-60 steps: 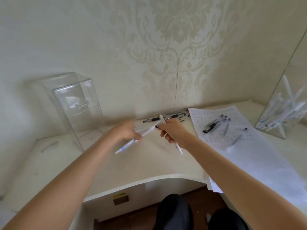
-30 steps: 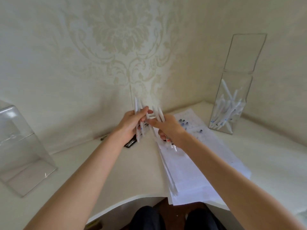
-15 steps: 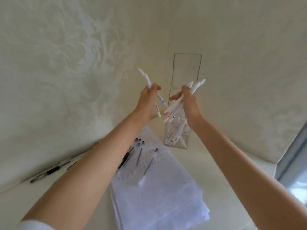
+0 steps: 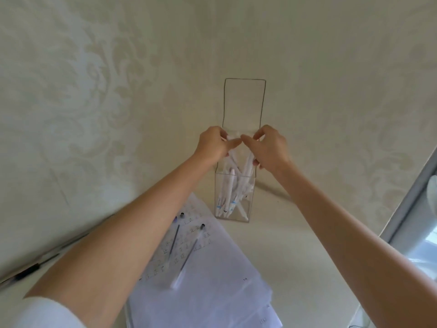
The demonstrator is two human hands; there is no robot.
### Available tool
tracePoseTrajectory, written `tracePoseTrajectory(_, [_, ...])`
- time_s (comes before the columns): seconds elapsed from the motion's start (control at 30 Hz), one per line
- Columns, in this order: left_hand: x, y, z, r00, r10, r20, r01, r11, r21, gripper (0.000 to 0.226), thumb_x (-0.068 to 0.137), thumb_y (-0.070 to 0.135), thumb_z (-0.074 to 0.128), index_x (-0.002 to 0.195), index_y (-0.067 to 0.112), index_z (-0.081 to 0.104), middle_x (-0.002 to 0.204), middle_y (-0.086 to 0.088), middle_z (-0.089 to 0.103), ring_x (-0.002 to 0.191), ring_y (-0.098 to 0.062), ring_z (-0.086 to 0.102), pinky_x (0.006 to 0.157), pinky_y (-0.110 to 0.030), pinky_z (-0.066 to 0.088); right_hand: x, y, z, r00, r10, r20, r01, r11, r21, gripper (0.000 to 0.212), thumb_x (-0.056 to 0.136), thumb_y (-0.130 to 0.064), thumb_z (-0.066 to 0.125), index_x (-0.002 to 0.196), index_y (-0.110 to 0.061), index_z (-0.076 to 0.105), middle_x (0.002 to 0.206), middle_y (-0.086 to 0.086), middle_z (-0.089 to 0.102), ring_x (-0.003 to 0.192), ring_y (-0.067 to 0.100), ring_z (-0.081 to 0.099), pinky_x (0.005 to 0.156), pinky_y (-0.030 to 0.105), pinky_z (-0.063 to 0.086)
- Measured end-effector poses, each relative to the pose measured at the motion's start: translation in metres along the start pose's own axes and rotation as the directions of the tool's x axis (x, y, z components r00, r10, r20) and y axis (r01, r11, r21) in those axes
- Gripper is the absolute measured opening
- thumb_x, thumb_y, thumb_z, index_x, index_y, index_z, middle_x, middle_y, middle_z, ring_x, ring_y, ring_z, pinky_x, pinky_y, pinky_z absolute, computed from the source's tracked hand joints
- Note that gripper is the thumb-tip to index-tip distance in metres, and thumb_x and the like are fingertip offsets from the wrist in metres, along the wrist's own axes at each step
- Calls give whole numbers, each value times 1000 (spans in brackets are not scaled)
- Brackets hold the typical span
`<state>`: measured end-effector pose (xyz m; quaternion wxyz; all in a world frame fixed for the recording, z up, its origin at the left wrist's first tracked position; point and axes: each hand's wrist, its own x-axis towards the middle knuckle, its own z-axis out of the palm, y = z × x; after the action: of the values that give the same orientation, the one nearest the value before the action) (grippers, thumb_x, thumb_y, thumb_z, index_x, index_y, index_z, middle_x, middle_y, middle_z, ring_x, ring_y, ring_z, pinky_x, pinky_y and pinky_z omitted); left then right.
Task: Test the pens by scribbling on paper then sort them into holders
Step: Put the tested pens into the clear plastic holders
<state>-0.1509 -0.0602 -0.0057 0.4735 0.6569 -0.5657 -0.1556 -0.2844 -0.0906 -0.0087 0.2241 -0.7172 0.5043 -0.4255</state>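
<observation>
A clear acrylic pen holder (image 4: pixel 250 185) with a tall back panel stands in the corner of the white desk, holding several white pens (image 4: pixel 228 192). Both my hands hover over its open top. My left hand (image 4: pixel 214 144) has its fingers curled around white pens that point down into the holder. My right hand (image 4: pixel 268 149) grips more white pens, their lower ends inside the holder. My fingertips almost meet above the opening.
A stack of white paper (image 4: pixel 208 292) with scribbles lies in front of the holder, with two thin pens (image 4: pixel 186 254) on it. Dark pens (image 4: pixel 28 271) lie along the wall at the left. A window frame (image 4: pixel 411 202) rises at the right.
Both hands, each holding white pens, swung from the left of the desk to the right corner. They dropped from above the holder to its opening, pens now pointing into it.
</observation>
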Motion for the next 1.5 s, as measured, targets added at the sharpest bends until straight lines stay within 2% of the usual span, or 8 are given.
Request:
tracePoseTrajectory(0.13, [1, 1, 1, 998, 11, -69, -14, 999, -44, 19, 83, 22, 69, 76, 11, 55, 64, 1, 57, 50, -4, 57, 49, -15, 46, 0, 6, 6, 992, -125, -11, 123, 987, -99, 11, 91, -12, 52, 84, -3, 56, 81, 9, 59, 73, 31, 65, 60, 37, 52])
tracePoseTrajectory(0.3, [-6, -13, -1, 990, 12, -144, -23, 997, -69, 13, 89, 18, 61, 88, 6, 58, 70, 2, 57, 54, -10, 57, 49, -15, 43, -10, 12, 8, 984, -178, 10, 178, 984, -25, 17, 92, -24, 57, 83, -10, 59, 68, -1, 56, 62, 16, 54, 53, 23, 38])
tracePoseTrajectory(0.47, [-18, -37, -22, 935, 17, -354, -34, 999, -41, 17, 94, 15, 48, 98, 2, 59, 88, -1, 57, 78, -15, 52, 57, -8, 36, -15, 6, 19, 919, -296, 261, 345, 924, -165, 17, 89, -30, 61, 100, -17, 66, 92, -1, 62, 82, 14, 56, 69, 26, 42])
tracePoseTrajectory(0.63, [-26, -64, -34, 969, -132, -207, 107, 986, -127, 17, 93, 14, 45, 98, 7, 59, 81, -2, 57, 67, -17, 52, 61, -25, 39, -17, -17, 49, 874, -282, 395, 426, 835, -349, 34, 87, -48, 59, 110, -23, 60, 104, -4, 44, 91, 16, 51, 73, 30, 39])
tracePoseTrajectory(0.83, [-39, -76, -33, 978, -193, 85, 201, 974, -102, 14, 92, 12, 48, 85, 11, 59, 75, -2, 58, 56, -11, 51, 53, -23, 38, -17, -17, 41, 935, -323, 144, 345, 922, -174, 17, 94, -18, 54, 97, -6, 64, 87, 8, 56, 77, 23, 53, 66, 29, 40])
tracePoseTrajectory(1.0, [-44, -69, -38, 974, -123, 188, 136, 989, -59, 16, 94, 12, 45, 91, 12, 61, 80, 1, 60, 63, -10, 54, 57, -21, 41, -16, -5, 6, 970, -239, -38, 240, 970, 30, 20, 94, -6, 51, 114, -8, 48, 84, 22, 64, 72, 35, 61, 61, 39, 52])
tracePoseTrajectory(1.27, [-48, -63, -14, 963, -125, 240, 148, 986, -77, 18, 92, 9, 48, 109, 12, 53, 88, 5, 54, 71, -5, 57, 59, -18, 40, -14, 18, 6, 923, -335, 192, 384, 739, -553, 24, 95, -32, 54, 103, -18, 71, 116, -2, 60, 112, 18, 45, 74, 27, 40])
tracePoseTrajectory(1.5, [-50, -67, -39, 966, -117, 232, 137, 988, -71, 20, 94, 7, 45, 111, 10, 55, 103, -2, 57, 77, -6, 59, 67, -22, 42, -20, 35, 11, 898, -408, -163, 387, 910, -148, 20, 94, -18, 54, 92, -5, 68, 96, 3, 55, 83, 18, 52, 67, 29, 44])
